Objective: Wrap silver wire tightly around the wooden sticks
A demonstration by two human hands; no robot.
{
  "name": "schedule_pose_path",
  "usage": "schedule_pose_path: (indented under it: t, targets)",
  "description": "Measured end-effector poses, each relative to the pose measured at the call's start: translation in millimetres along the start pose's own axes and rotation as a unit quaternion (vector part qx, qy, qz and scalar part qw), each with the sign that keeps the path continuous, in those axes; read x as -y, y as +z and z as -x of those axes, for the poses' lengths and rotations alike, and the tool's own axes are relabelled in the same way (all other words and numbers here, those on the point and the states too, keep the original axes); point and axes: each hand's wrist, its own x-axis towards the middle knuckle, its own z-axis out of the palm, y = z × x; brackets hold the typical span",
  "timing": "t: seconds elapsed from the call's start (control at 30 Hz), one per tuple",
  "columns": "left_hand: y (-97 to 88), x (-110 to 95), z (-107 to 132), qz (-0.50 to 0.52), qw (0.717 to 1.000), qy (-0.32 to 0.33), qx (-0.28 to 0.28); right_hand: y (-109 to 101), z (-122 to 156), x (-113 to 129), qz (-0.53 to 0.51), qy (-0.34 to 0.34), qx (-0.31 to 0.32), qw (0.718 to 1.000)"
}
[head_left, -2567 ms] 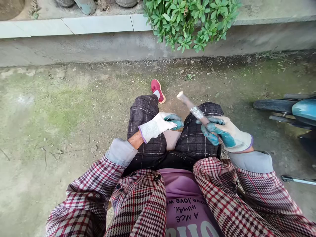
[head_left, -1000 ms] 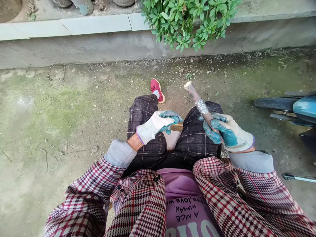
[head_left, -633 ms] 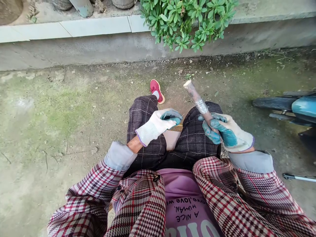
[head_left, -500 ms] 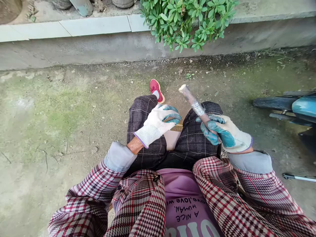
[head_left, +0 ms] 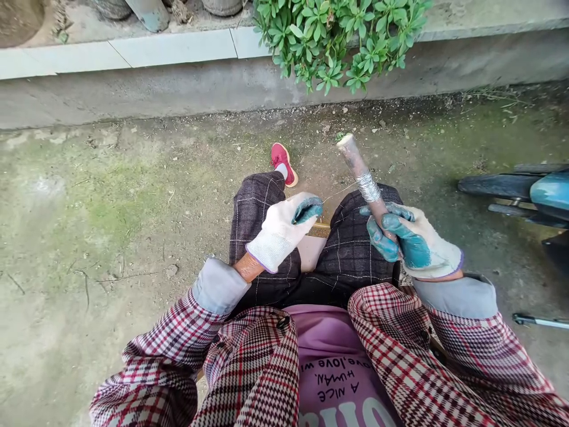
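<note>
My right hand [head_left: 412, 238], in a white glove with a teal coated palm, is closed around the lower part of a wooden stick [head_left: 352, 155]. The stick slants up and to the left above my right thigh, its pale cut end at the top. Silvery wire [head_left: 368, 187] is wound in a tight band around its middle, above my fingers. From that band a thin strand runs left to my left hand [head_left: 284, 228], gloved alike. There the fingers are curled and pinched on the strand, and the fingertips are partly hidden.
I sit with my checked trouser legs [head_left: 258, 204] apart over bare, mossy ground [head_left: 111, 207]. A low concrete wall [head_left: 178, 92] with pale tiles crosses ahead, and a leafy green plant [head_left: 338, 41] hangs over it. At right are a dark wheel [head_left: 493, 187] and a thin rod [head_left: 542, 321].
The fingers of my left hand have closed more tightly, and the strand now shows stretched between the hands. My right hand has shifted slightly right with the stick, which stands a little steeper.
</note>
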Motion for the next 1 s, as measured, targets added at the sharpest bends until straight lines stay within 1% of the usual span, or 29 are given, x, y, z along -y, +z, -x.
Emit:
schedule_pose_path:
  t: [0.17,0.27,0.37,0.47,0.6,0.67,0.77,0.83,0.9,1.0]
  targets:
    - [-4.5,-5,4,-0.054,0.998,0.035,-0.011,3,1,3,0.000,0.000,-0.001,1.000]
    - [-6.2,-5,5,-0.060,0.997,0.049,-0.019,3,0,2,-0.006,-0.009,-0.003,1.000]
    - [-5.6,-5,5,-0.045,0.997,0.044,-0.039,3,0,2,-0.011,-0.010,-0.007,1.000]
    - [-3.6,-9,3,0.017,0.998,0.015,-0.066,7,1,4,-0.014,0.000,-0.006,1.000]
    - [-3.7,-20,-2,0.123,0.985,-0.069,-0.100,11,4,6,-0.010,0.016,-0.006,1.000]
    - [-5.4,-25,-4,0.174,0.974,-0.118,-0.085,11,4,6,-0.004,0.022,-0.007,1.000]
    - [-8.4,-30,-5,0.253,0.953,-0.167,-0.031,7,4,5,0.001,0.012,-0.013,1.000]
    - [-9.9,-32,-5,0.306,0.936,-0.175,0.001,4,3,5,0.003,-0.005,-0.016,1.000]
    - [-10.8,-32,-4,0.341,0.924,-0.170,0.026,0,3,4,0.003,-0.014,-0.013,1.000]
    - [-11.7,-32,-3,0.354,0.920,-0.160,0.041,-1,3,4,0.002,-0.018,-0.008,1.000]
